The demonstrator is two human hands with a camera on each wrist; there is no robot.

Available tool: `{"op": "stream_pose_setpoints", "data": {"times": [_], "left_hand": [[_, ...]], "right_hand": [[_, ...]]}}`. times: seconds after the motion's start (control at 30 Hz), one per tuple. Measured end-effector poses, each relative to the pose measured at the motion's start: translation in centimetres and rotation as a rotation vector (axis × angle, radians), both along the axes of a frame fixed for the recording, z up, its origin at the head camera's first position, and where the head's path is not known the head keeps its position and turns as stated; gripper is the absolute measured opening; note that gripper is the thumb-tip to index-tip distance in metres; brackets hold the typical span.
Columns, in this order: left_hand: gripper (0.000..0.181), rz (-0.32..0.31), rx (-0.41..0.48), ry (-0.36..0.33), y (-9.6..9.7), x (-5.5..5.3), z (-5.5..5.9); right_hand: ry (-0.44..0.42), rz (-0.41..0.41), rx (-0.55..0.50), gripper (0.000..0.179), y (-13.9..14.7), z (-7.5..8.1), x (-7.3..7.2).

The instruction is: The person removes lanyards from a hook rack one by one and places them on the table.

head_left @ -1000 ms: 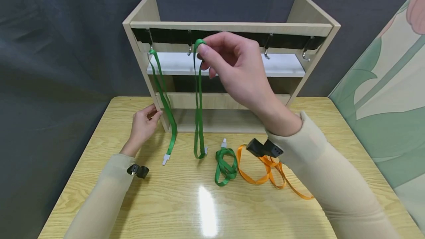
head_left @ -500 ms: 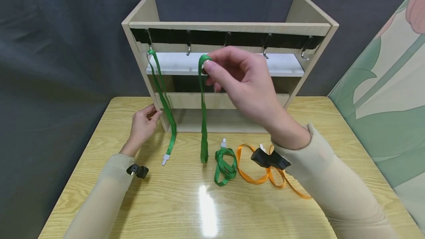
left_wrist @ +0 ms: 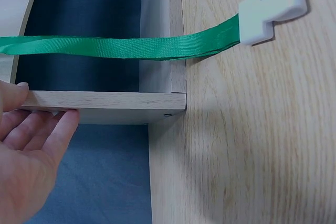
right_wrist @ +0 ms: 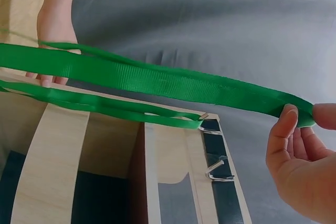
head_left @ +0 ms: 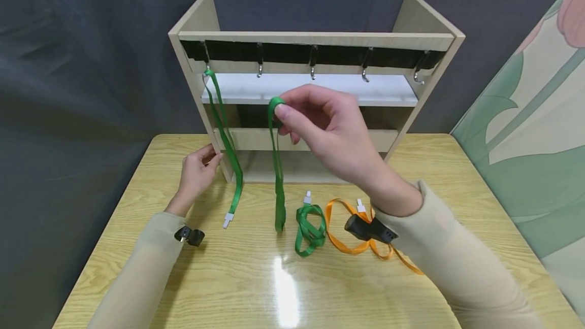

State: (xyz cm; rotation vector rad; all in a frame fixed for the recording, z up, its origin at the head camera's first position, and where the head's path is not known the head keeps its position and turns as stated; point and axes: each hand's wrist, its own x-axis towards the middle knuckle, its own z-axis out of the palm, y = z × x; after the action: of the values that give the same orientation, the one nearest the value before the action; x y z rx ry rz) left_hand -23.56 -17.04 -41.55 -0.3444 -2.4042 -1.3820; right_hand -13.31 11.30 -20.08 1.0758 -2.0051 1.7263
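My right hand pinches the top loop of a green lanyard between thumb and fingers. The strap hangs down in front of the wooden rack, below the hooks and apart from them. With thumb and fingers on either side, my left hand grips the lower part of the rack's left side panel. Beside it, a second green lanyard hangs from the leftmost hook, its white clip over the table. In the right wrist view the held strap runs nearly straight away from my fingertips.
Several metal hooks, among them a middle one, sit on the rack's black strip. On the table lie a coiled green lanyard and a looped orange lanyard. Dark cloth stands behind, a floral panel at right.
My right hand has come down from hook height, still pinching the green lanyard. It swung slightly right, then back left. The middle hook now shows. My left hand stays on the panel.
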Motion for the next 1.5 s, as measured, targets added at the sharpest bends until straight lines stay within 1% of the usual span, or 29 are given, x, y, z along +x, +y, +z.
{"op": "stream_pose_setpoints", "data": {"times": [0.23, 0.4, 0.5, 0.8, 1.17, 1.5], "left_hand": [[0.028, 0.001, -0.016, -0.001, 0.1, 0.0, -0.1], [0.028, 0.001, -0.018, 0.003, 0.1, 0.0, 0.0], [0.028, -0.001, -0.022, 0.003, 0.0, 0.0, 0.0], [0.027, 0.0, -0.025, 0.004, 0.0, -0.1, -0.1], [0.028, -0.006, -0.023, 0.004, 0.1, 0.0, 0.0], [0.029, -0.008, -0.012, -0.001, 0.0, 0.0, 0.0]], "right_hand": [[-0.008, 0.001, 0.018, 0.009, 0.0, -0.6, -0.1], [-0.024, 0.017, 0.028, 0.008, -0.3, -1.3, -0.4], [-0.04, 0.025, 0.038, 0.008, -0.4, -1.7, -0.5], [-0.097, 0.014, 0.086, 0.009, -0.4, -2.7, -0.5], [-0.129, 0.004, 0.135, 0.009, -0.1, -4.5, -1.4], [-0.203, -0.017, 0.191, 0.01, 0.1, -6.5, -2.2]]}}
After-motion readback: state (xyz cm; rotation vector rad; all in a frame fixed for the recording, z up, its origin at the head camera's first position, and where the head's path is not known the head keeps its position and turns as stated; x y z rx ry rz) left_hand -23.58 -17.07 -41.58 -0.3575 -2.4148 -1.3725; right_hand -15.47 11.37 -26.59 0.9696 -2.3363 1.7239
